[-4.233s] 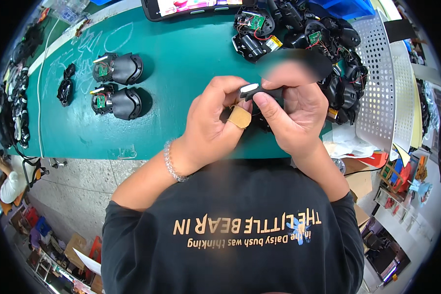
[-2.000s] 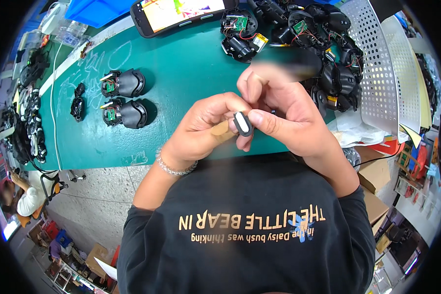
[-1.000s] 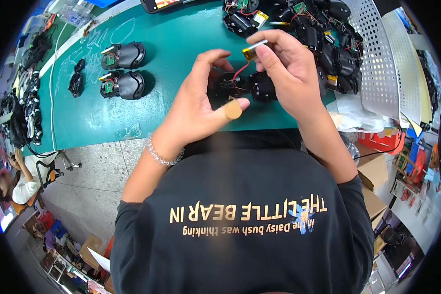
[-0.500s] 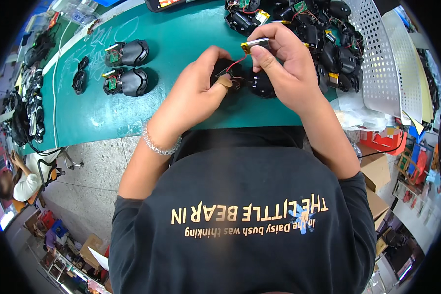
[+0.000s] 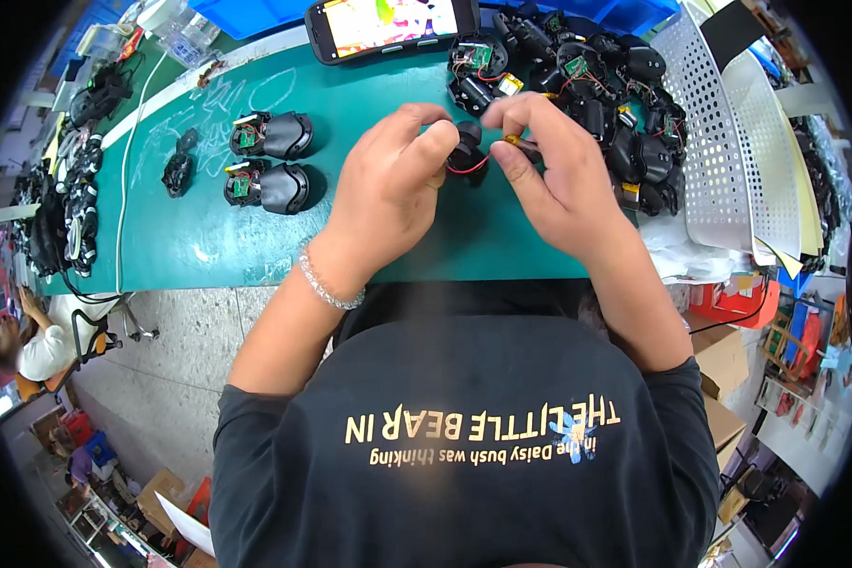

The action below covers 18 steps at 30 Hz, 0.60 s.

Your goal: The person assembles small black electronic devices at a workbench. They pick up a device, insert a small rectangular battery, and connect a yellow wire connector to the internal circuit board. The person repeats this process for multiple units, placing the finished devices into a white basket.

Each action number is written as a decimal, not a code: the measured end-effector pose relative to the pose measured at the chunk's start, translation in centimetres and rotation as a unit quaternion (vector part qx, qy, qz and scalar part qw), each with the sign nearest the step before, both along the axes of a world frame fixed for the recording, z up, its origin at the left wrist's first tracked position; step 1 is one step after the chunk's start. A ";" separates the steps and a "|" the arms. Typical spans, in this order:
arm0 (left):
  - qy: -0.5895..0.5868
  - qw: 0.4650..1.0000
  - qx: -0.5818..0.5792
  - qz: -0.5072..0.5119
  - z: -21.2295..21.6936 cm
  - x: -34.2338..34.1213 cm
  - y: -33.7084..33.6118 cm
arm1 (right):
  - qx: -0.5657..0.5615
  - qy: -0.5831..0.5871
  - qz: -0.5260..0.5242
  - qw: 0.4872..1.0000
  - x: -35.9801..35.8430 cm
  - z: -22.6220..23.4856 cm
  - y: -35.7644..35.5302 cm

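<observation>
The green work mat [image 5: 208, 237] fills the upper half of the view much as it did half a second ago, though the head camera has tipped a little so that more of the bench's far edge shows, with the phone-like screen [image 5: 393, 24] now fully in sight where earlier only its lower rim appeared. To the right, the white perforated tray [image 5: 719, 161] and the heap of black housings with exposed circuit boards [image 5: 596, 85] lie where they lay before, just beyond the hands. On the left of the mat the two finished black units [image 5: 270, 161] sit side by side, unmoved. The left hand [image 5: 388, 194] has come slightly lower and its fingers stay curled about the small black part [image 5: 466, 156], which hangs just above the mat's near middle, between both hands. The right hand [image 5: 554, 180] has dropped from its earlier raised pinch and now closes thumb and forefinger on a small yellow-tipped piece [image 5: 513, 140], touching the part's right side. A thin red wire [image 5: 473, 172] loops under the part, as before.
</observation>
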<state>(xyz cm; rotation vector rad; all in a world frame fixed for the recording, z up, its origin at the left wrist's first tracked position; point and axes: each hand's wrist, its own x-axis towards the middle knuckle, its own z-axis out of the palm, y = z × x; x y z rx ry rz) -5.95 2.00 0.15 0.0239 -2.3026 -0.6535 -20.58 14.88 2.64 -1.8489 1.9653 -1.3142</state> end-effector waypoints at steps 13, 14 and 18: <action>0.210 0.975 -0.069 0.021 -0.2 -0.6 -1.0 | -0.238 0.004 0.064 0.969 2.0 -0.5 -0.9; 0.216 0.974 -0.073 0.011 -0.1 -0.6 -1.1 | -0.212 -0.008 0.062 0.975 1.8 0.0 -1.1; 0.230 0.971 -0.066 -0.026 0.3 -0.3 -1.0 | -0.061 -0.263 0.135 0.953 2.2 0.0 -1.0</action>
